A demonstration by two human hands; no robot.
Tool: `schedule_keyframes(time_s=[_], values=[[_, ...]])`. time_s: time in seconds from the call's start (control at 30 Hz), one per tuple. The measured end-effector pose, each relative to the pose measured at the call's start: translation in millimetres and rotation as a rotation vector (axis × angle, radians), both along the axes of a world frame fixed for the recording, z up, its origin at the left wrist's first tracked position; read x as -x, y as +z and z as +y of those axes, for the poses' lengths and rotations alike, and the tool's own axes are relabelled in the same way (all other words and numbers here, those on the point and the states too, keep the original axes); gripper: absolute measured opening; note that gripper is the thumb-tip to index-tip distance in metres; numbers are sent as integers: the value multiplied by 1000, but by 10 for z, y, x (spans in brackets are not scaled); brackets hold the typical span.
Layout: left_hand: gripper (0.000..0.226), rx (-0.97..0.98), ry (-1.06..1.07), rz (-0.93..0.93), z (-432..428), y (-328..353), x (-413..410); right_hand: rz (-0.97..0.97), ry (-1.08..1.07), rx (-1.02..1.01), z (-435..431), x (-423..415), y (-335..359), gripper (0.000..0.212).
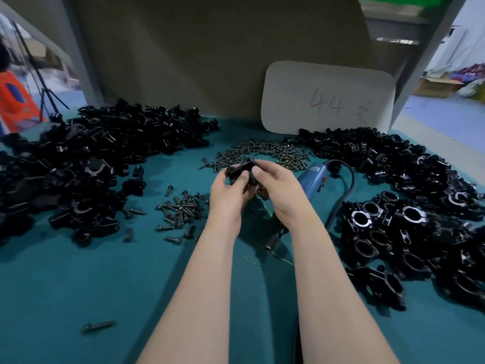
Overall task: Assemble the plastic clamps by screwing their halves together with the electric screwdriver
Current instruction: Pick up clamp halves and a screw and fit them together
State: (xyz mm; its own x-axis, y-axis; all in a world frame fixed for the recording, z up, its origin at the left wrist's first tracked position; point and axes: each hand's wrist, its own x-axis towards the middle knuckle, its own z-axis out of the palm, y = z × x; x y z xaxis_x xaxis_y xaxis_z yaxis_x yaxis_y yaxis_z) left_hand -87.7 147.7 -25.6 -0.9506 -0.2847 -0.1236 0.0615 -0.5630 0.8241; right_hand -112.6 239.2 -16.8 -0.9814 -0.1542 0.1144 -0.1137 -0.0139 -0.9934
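A black plastic clamp [241,171] is held above the middle of the teal table [78,285]. My left hand [228,191] grips it from the left, thumb and fingers curled round it. My right hand [278,187] holds its right side with curled fingers. The blue electric screwdriver [311,178] lies on the table just right of my right hand, its black cable [347,190] looping to the right. Its tip end is hidden behind my right forearm.
Loose clamp halves [86,158] are heaped at the left and back right [380,156]. Assembled clamps [409,237] pile at the right. Screws lie in a heap behind my hands [265,152] and a smaller one at left [183,208]. A white card [328,98] leans on the back wall.
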Motion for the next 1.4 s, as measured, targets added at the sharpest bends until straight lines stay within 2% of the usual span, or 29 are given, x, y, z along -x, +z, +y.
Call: schedule_keyframes(time_s=[0.1, 0.17, 0.2, 0.3, 0.4, 0.5, 0.6, 0.67, 0.77, 0.83, 1.03, 1.2, 1.27, 1.4], values=[[17, 7, -7, 29, -5, -8, 57, 29, -61, -32, -17, 33, 2, 14], [8, -27, -27, 37, 2, -25, 79, 9, -154, 12, -37, 37, 11, 11], [8, -74, -45, 47, 5, -16, 67, -24, -192, 77, -39, 31, 20, 11], [28, -358, -27, 41, -38, -9, 66, -175, -253, 363, 8, 14, 84, 12], [22, -525, -9, 51, -85, 0, 51, -276, -211, 470, 67, -22, 152, 8], [19, -417, -47, 71, -64, -8, 57, -326, -156, 389, 36, -79, 197, 12], [44, -234, -114, 74, 4, -15, 58, -331, -91, 325, -8, -106, 200, 12], [40, 24, -67, 51, 64, -30, 53, -315, -86, 307, -15, -102, 179, 8], [33, 536, 50, 43, 145, -72, 41, -266, -167, 356, 14, -72, 144, 8], [36, 709, 109, 43, 156, -106, 31, -231, -219, 387, 32, -61, 127, 9], [55, 858, 244, 99, 163, -141, -17, -204, -239, 414, 23, -81, 129, 6], [55, 932, 275, 120, 185, -170, -31, -209, -236, 452, 32, -78, 138, 7], [57, 824, 278, 154, 169, -160, -11, -210, -246, 455, 34, -74, 153, 12], [49, 402, 97, 157, 134, -100, 56, -137, -293, 358, 28, -69, 150, 18]])
